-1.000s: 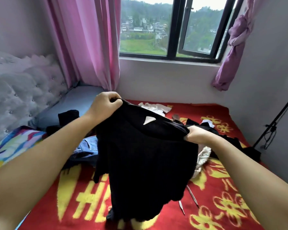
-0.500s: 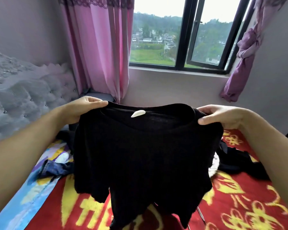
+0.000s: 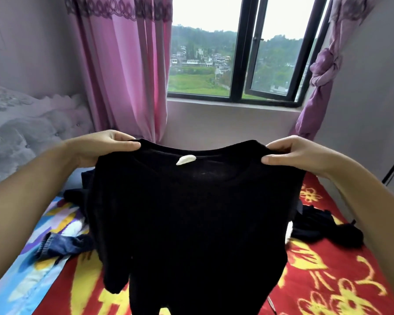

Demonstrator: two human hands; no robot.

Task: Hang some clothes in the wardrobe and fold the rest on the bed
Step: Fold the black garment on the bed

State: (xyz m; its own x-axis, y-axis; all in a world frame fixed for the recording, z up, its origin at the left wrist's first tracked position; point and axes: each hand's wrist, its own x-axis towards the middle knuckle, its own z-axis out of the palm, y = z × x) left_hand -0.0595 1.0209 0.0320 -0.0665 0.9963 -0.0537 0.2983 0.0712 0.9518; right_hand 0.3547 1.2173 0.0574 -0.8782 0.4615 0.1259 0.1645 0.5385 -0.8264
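Black top [image 3: 191,212]: held up by both shoulders above the bed [image 3: 328,280], spread flat and facing the camera, neckline uppermost. A small white label [image 3: 186,159] is seen just inside the collar. One short sleeve hangs at the lower left; the hem drops out of view at the bottom edge.

Left hand [image 3: 105,145]: thumb and fingers are clamped on the top's left shoulder, thumb laid along the near side of the fabric.

Right hand [image 3: 291,153]: thumb and fingers are pinched on the right shoulder in the same manner.

Bed: covered by a red blanket with yellow figures; a blue patterned sheet [image 3: 25,276] is seen along its left edge.

Jeans [image 3: 62,245]: crumpled on the bed, lower left, partly hidden behind the top.

Dark clothes [image 3: 323,228]: heaped on the blanket at the right, below the right forearm.

Padded headboard [image 3: 16,133]: at far left.

Pink curtain [image 3: 123,71]: hung left of the window [image 3: 241,53]; a purple curtain [image 3: 321,71] is knotted at the right.
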